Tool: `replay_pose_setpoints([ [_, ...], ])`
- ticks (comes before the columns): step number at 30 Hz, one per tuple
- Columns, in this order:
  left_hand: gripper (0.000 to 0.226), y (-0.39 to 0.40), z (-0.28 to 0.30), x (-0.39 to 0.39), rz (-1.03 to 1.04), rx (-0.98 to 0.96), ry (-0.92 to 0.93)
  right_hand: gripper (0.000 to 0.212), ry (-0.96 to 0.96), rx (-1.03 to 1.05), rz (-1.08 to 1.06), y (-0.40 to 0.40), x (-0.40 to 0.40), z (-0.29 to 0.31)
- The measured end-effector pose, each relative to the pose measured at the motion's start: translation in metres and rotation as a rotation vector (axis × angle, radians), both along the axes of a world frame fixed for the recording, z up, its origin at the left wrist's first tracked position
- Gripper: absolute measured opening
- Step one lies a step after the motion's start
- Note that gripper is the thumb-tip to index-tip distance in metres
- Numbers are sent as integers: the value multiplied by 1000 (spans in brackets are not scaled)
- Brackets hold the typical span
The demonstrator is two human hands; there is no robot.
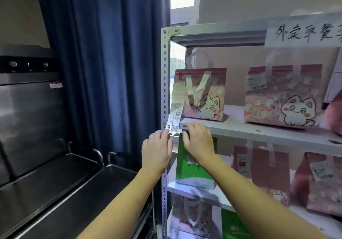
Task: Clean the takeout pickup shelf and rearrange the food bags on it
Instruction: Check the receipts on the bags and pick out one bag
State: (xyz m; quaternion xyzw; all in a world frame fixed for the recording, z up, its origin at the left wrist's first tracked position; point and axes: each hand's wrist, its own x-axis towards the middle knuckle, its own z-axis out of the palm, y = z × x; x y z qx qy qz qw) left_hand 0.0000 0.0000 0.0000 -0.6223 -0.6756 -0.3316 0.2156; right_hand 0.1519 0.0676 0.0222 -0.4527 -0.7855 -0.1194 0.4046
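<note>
A grey metal shelf (240, 127) fills the right side. On its upper board stand two pink cat-print bags, one at the left (201, 92) and one to its right (283, 98). A long white receipt (175, 107) hangs from the left bag past the shelf edge. My left hand (157, 150) pinches the receipt's lower end. My right hand (198, 140) rests with spread fingers on the board's front edge, just right of the receipt. Below it stands a green and white bag (194, 170), partly hidden by my right wrist.
More pink bags (314, 179) stand on the middle board, and another pink bag (192, 220) and a green one (235, 225) lower down. A handwritten sign (303, 33) hangs on top. Dark blue curtain (111, 72) and steel cart (55, 183) lie left.
</note>
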Motion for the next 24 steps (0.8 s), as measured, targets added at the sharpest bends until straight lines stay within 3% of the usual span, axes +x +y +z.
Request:
replay_pose_setpoints([
  [8,15,55,2,-20,-128,-49,-643,11,103,-144,-71,43,-33,26],
  [16,15,91,4,-35,-212,-98,-964,15,116,-226,-189,78,-51,27],
  [24,26,104,-3,-39,-370,-61,-1181,15,340,-293,-112,95,-54,19],
])
